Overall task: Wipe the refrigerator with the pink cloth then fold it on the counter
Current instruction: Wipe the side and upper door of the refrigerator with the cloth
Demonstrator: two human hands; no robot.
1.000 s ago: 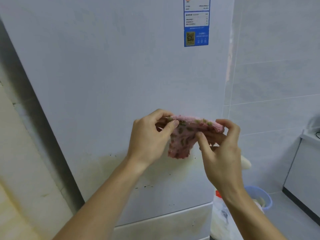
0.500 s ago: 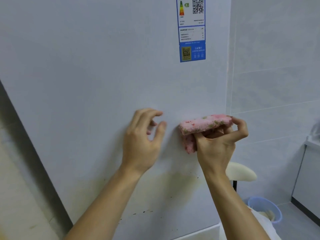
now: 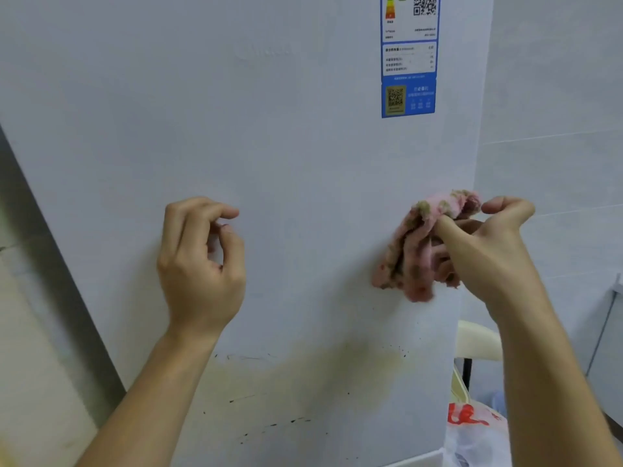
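Observation:
The white refrigerator (image 3: 286, 156) fills the view, with yellowish stains and dark specks low on its door. My right hand (image 3: 485, 251) holds the bunched pink cloth (image 3: 414, 251) against the door near its right edge; the cloth has greenish-brown spots and part of it hangs down. My left hand (image 3: 199, 261) hovers in front of the door to the left, fingers loosely curled and holding nothing. The two hands are well apart.
A blue and white energy label (image 3: 408, 59) sticks on the door at the upper right. Right of the fridge are a tiled wall (image 3: 553, 129), a cream stool seat (image 3: 478, 342), a white plastic bag with red print (image 3: 475, 429) and a white cabinet edge (image 3: 610, 332).
My left hand let go of the cloth and moved away to the left. My right hand carried the cloth right, bunched it and brought it against the door. The view shifted upward.

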